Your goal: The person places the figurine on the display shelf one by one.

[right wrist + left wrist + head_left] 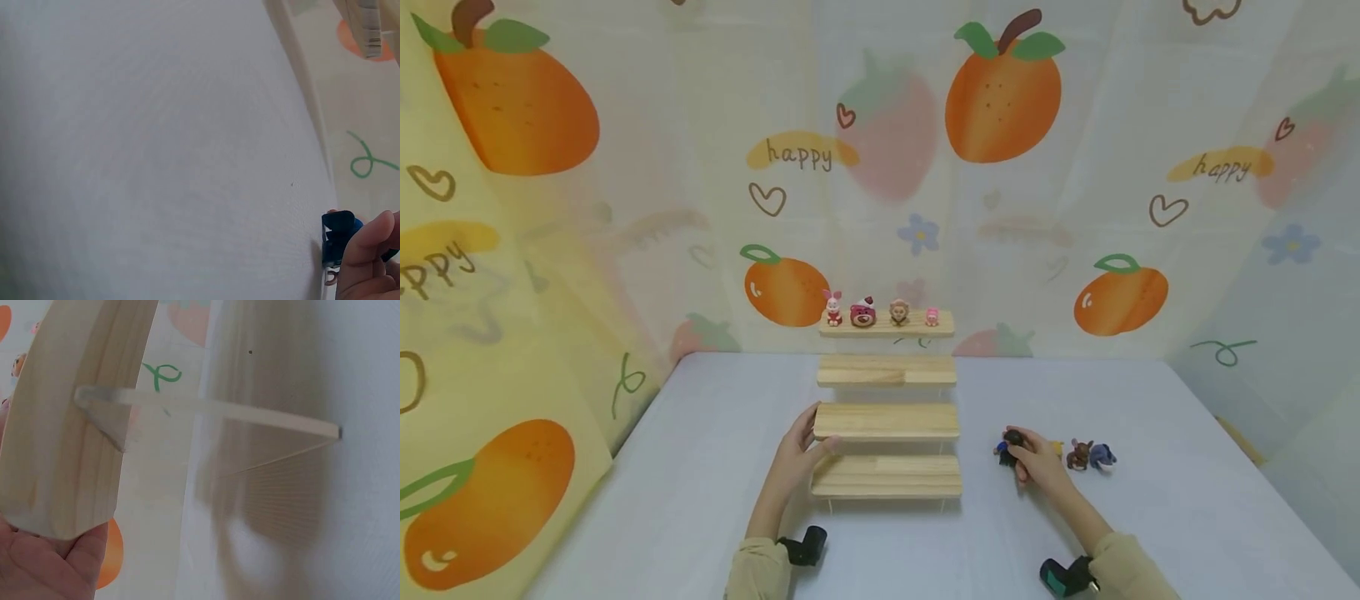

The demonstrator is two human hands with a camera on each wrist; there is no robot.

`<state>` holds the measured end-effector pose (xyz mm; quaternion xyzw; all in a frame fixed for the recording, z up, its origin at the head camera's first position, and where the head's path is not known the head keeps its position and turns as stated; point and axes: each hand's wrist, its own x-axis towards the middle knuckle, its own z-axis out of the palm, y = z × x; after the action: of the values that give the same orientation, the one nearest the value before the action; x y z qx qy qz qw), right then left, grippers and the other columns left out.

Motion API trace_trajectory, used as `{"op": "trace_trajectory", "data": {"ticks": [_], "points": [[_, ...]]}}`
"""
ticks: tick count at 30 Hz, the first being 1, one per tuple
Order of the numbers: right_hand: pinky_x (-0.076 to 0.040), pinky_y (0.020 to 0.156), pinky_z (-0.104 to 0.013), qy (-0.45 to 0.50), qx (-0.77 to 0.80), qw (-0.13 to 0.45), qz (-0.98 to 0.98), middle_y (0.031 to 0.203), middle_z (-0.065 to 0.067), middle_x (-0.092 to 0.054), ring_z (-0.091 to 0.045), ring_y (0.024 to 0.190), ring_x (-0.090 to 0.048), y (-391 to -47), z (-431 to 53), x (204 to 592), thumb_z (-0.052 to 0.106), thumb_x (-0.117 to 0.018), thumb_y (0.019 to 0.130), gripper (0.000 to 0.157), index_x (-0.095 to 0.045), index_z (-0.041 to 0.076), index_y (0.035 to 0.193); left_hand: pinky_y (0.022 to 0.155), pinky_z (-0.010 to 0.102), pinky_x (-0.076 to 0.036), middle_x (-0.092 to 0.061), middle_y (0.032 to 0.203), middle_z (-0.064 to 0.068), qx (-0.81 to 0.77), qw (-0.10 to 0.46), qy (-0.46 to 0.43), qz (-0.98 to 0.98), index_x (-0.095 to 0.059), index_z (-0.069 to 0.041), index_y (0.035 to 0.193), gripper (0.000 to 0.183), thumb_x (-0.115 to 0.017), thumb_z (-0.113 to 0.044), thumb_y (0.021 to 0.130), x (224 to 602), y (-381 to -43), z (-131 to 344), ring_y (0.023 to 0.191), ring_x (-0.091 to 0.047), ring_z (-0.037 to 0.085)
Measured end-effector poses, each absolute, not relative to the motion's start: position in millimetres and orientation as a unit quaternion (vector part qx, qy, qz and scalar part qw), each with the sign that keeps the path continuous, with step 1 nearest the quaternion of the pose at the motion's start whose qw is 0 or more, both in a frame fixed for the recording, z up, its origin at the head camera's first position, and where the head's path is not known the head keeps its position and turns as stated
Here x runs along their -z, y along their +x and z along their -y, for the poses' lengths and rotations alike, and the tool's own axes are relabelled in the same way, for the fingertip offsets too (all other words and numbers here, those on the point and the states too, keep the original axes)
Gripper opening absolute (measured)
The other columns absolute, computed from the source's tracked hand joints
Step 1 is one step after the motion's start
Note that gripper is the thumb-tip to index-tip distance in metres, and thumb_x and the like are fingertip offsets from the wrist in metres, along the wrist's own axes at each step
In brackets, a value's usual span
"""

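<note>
A four-step wooden display shelf [887,423] stands on the white table. My left hand [801,450] grips the left end of its second step from the bottom, thumb at the front edge. In the left wrist view, fingers [47,562] show against the end of a board [56,456]. To the right of the shelf, my right hand [1037,457] pinches a small dark-and-blue toy figurine [1011,446] low over the table. The right wrist view shows the blue figurine [337,234] beside the thumb, the rest of it hidden behind the hand.
On the top step sit several small figurines [862,313]. Right of my right hand, a yellow figurine [1057,448], a brown one [1079,455] and a blue-grey one [1103,457] stand in a row. A fruit-printed cloth [880,250] hangs behind the table.
</note>
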<state>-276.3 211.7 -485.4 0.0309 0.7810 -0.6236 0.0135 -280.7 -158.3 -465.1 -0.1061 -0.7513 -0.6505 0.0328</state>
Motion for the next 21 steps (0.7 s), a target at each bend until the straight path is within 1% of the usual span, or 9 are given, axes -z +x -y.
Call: {"op": "trace_trajectory", "data": {"ticks": [2,3,7,10,12,14,17,19,21], "points": [[-0.039,0.037,-0.021,0.028,0.619,0.012,-0.785,0.076,-0.010,-0.056,-0.007,0.040,-0.038,-276.8,-211.8,486.0,-0.005,-0.045,0.089,0.041,-0.034,-0.015,0.127,0.101,0.042,-0.026,-0.031,0.136,0.025,0.653,0.032,-0.106,0.750,-0.027,0.003,0.137,0.070,-0.066,-0.013,0.082,465.6,-281.0,158.7,0.122,-0.032,0.037],[-0.039,0.037,-0.021,0.027,0.619,0.012,-0.785,0.077,-0.011,-0.056,-0.007,0.040,-0.038,-277.1,-211.8,486.6,-0.005,-0.045,0.089,0.041,-0.035,-0.014,0.127,0.101,0.041,-0.027,-0.031,0.136,0.024,0.654,0.031,-0.105,0.749,-0.027,0.002,0.137,0.070,-0.066,-0.013,0.082,465.7,-280.9,158.8,0.122,-0.032,0.037],[-0.039,0.036,-0.022,0.023,0.627,0.002,-0.778,0.085,-0.014,-0.058,-0.008,0.039,-0.038,-278.0,-211.3,488.3,-0.006,-0.044,0.089,0.038,-0.037,-0.014,0.125,0.101,0.041,-0.026,-0.031,0.137,0.024,0.654,0.026,-0.104,0.749,-0.026,0.003,0.138,0.070,-0.066,-0.014,0.082,466.3,-280.4,159.4,0.123,-0.032,0.037],[-0.039,0.036,-0.022,0.009,0.640,-0.005,-0.768,0.083,-0.016,-0.055,-0.008,0.039,-0.038,-279.4,-210.5,488.5,-0.008,-0.043,0.089,0.036,-0.039,-0.014,0.124,0.101,0.041,-0.025,-0.030,0.137,0.024,0.653,0.029,-0.109,0.749,-0.025,0.003,0.138,0.070,-0.065,-0.014,0.083,465.6,-280.1,159.7,0.123,-0.031,0.037],[-0.039,0.036,-0.021,0.004,0.642,-0.005,-0.767,0.078,-0.015,-0.052,-0.007,0.039,-0.038,-280.0,-210.0,488.2,-0.007,-0.042,0.089,0.035,-0.039,-0.014,0.123,0.102,0.041,-0.024,-0.030,0.137,0.024,0.654,0.028,-0.111,0.747,-0.024,0.003,0.138,0.070,-0.064,-0.014,0.084,464.9,-279.9,159.7,0.124,-0.030,0.037],[-0.039,0.036,-0.021,0.004,0.644,-0.007,-0.765,0.079,-0.014,-0.053,-0.007,0.039,-0.038,-279.9,-209.3,487.8,-0.006,-0.043,0.090,0.034,-0.039,-0.014,0.123,0.102,0.041,-0.024,-0.031,0.137,0.023,0.656,0.026,-0.112,0.746,-0.024,0.002,0.138,0.070,-0.064,-0.015,0.084,464.3,-279.5,159.5,0.123,-0.031,0.036],[-0.039,0.036,-0.021,0.001,0.649,-0.013,-0.761,0.090,-0.019,-0.056,-0.007,0.040,-0.037,-279.3,-208.1,486.7,-0.005,-0.043,0.091,0.034,-0.039,-0.013,0.123,0.102,0.041,-0.024,-0.032,0.137,0.023,0.659,0.023,-0.109,0.744,-0.025,0.002,0.138,0.070,-0.065,-0.015,0.083,463.8,-279.3,159.4,0.123,-0.032,0.035],[-0.039,0.036,-0.022,-0.005,0.656,-0.017,-0.755,0.101,-0.022,-0.055,-0.007,0.040,-0.037,-279.1,-207.2,485.5,-0.005,-0.042,0.091,0.033,-0.039,-0.012,0.123,0.102,0.041,-0.025,-0.033,0.136,0.023,0.658,0.022,-0.108,0.745,-0.025,0.002,0.138,0.071,-0.065,-0.014,0.083,464.3,-280.2,159.3,0.122,-0.033,0.035],[-0.039,0.036,-0.023,-0.016,0.660,-0.017,-0.751,0.108,-0.027,-0.053,-0.007,0.041,-0.036,-279.9,-206.8,484.4,-0.004,-0.041,0.092,0.034,-0.039,-0.011,0.125,0.101,0.041,-0.025,-0.034,0.136,0.023,0.658,0.024,-0.106,0.745,-0.025,0.002,0.138,0.071,-0.066,-0.014,0.082,465.1,-281.3,159.5,0.122,-0.034,0.035]]}}
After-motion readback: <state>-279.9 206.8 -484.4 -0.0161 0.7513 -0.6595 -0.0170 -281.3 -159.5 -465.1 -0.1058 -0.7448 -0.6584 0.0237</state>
